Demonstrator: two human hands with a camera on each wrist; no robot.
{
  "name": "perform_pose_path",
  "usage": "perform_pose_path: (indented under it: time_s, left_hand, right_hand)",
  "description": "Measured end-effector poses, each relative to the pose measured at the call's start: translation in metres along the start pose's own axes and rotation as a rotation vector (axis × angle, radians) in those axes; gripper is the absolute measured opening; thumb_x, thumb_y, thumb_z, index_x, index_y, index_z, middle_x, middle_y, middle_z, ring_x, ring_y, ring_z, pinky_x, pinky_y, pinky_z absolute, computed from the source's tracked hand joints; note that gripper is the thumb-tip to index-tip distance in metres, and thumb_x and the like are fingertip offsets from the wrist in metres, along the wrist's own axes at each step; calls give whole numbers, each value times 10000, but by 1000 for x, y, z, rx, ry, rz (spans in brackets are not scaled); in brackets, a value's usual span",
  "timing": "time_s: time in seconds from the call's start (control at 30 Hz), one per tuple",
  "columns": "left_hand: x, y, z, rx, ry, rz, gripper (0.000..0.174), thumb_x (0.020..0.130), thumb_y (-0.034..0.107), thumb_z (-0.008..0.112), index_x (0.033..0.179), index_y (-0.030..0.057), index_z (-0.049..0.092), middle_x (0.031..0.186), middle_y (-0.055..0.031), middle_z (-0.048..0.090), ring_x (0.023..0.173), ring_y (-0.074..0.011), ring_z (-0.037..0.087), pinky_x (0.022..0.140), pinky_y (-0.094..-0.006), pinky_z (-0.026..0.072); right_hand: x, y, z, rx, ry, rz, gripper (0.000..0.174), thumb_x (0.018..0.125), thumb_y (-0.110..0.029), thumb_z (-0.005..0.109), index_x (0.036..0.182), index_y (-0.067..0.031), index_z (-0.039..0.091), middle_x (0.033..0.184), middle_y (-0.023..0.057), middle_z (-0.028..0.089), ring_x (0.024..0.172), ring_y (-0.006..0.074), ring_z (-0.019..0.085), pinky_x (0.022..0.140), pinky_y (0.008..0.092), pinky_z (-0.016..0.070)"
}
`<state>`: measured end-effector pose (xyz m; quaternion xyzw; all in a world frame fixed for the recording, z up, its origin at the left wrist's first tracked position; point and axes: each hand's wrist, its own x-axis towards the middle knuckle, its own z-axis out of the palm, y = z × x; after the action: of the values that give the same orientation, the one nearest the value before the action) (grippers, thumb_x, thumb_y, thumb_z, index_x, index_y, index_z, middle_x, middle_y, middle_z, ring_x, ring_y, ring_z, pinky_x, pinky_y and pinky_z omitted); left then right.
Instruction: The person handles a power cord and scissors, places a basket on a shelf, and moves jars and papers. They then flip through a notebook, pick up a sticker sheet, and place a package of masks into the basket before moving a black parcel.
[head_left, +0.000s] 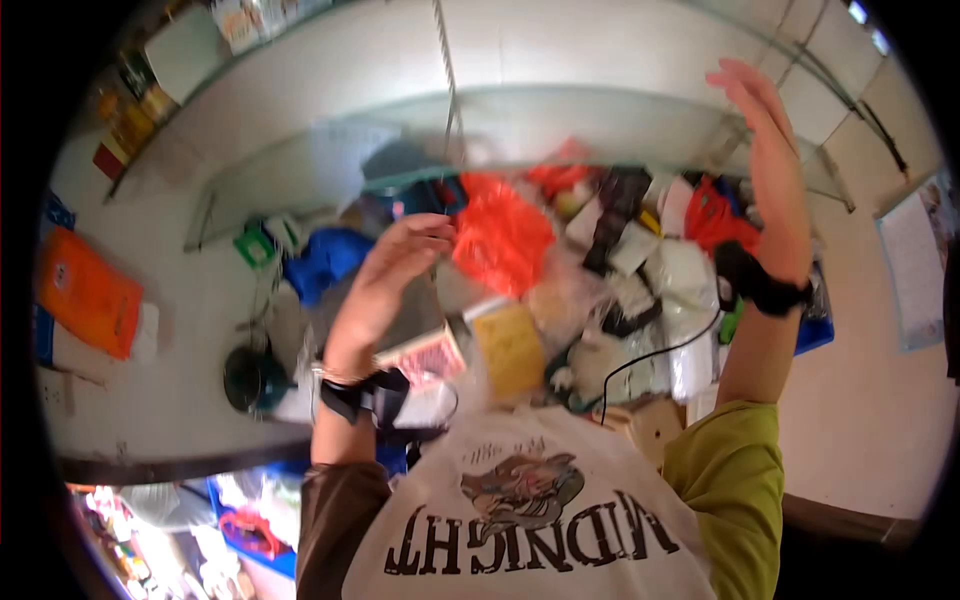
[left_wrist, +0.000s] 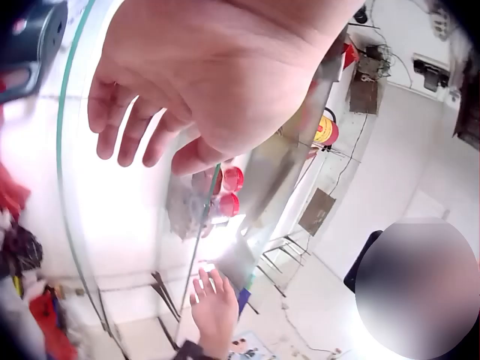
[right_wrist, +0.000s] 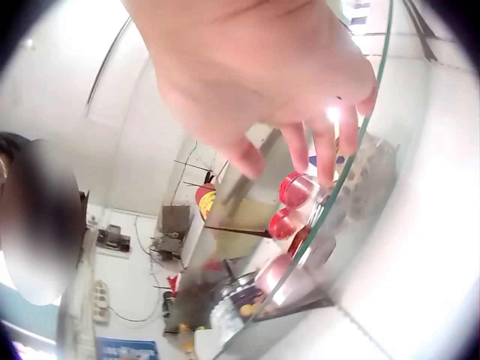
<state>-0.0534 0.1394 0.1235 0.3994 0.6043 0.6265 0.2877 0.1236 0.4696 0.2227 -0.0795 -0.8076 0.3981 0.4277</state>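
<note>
Left hand (head_left: 395, 254), right hand (head_left: 760, 103): released | red bag (head_left: 500, 238): between them in head view, nearer left

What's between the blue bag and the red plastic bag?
In the head view, the left hand appears between the blue bag and the red plastic bag, hiding whatever lies behind it.

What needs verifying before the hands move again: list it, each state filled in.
1. Left hand empty: ok.
2. Right hand empty: ok.
3. Right hand clear of the glass edge: cannot tell; they look close in the right wrist view.
4. Left hand clear of the red bag: cannot tell; they look close in the head view.
5. Free room around the red bag: not ok; a yellow packet and other items crowd it.
</note>
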Motion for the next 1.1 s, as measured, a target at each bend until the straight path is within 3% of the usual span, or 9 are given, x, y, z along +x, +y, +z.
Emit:
perform_pose_path:
  time_s: [0.1, 0.4, 0.67, 0.73, 0.77, 0.8, 0.87, 0.9, 1.1]
  left_hand:
    - [-57, -31, -35, 198, 103, -173, 342, 902, 78, 492, 1236, 4, 494, 1146, -61, 573, 1057, -150, 510, 954, -275, 370]
    - [-206, -161, -48, 345, 161, -619, 293, 945, 181, 496, 1187, 21, 533, 1137, -71, 569, 1038, -167, 520, 921, -290, 395]
    - [-200, -169, -25, 272, 105, -607, 349, 921, 234, 542, 1177, -2, 529, 1020, -125, 621, 957, -198, 579, 843, -306, 454]
    - [-202, -190, -25, 288, -1, -397, 227, 924, 237, 517, 966, 17, 556, 845, -111, 579, 785, -191, 529, 737, -331, 453]
    - [-210, -204, -17, -40, 83, -512, 230, 933, 251, 480, 862, 36, 521, 772, -107, 520, 722, -203, 476, 700, -355, 438]
    - [-216, -264, -30, 405, -254, -210, 247, 937, 261, 453, 863, 37, 525, 769, -114, 510, 722, -229, 477, 711, -369, 438]
    - [-212, -262, -30, 370, -132, -374, 241, 923, 226, 462, 983, 26, 582, 889, -141, 600, 847, -250, 559, 794, -357, 454]
    - [-193, -199, -22, 340, -102, -457, 265, 918, 236, 494, 1048, 19, 576, 936, -145, 623, 903, -242, 585, 830, -341, 459]
    - [-159, -212, -38, 294, -132, -451, 302, 934, 238, 556, 1150, 28, 567, 1080, -86, 617, 1007, -184, 576, 887, -297, 450]
  right_hand:
    - [-80, 16, 21, 291, -443, 319, 335, 913, -247, 536, 1187, -55, 527, 1080, 24, 555, 1009, 139, 469, 887, 286, 388]
    - [-272, 106, 160, -351, -1108, 562, 476, 831, -252, 619, 1218, 7, 516, 1139, 171, 577, 1036, 310, 555, 860, 379, 452]
    - [-360, 170, 235, -543, -824, 327, 420, 808, -338, 594, 1097, -33, 577, 962, 202, 628, 900, 384, 593, 775, 449, 484]
    - [-348, 156, 245, -358, -893, 278, 381, 820, -326, 581, 1078, -47, 598, 948, 183, 645, 848, 391, 604, 721, 465, 489]
    - [-369, 174, 253, -276, -876, 428, 346, 816, -316, 581, 1035, -49, 606, 951, 175, 646, 838, 378, 611, 716, 464, 490]
    - [-384, 185, 259, -291, -726, 103, 338, 812, -292, 575, 1037, -40, 591, 970, 190, 634, 852, 376, 609, 735, 459, 489]
    - [-373, 172, 257, -423, -856, 442, 418, 785, -282, 605, 1083, 0, 529, 1039, 250, 591, 929, 397, 584, 800, 471, 475]
    - [-384, 180, 261, -430, -808, 428, 444, 749, -309, 630, 1059, -1, 549, 990, 248, 614, 914, 409, 598, 787, 489, 482]
    - [-358, 164, 261, -496, -982, 524, 535, 780, -375, 582, 1142, 14, 528, 1114, 266, 578, 996, 406, 578, 846, 468, 467]
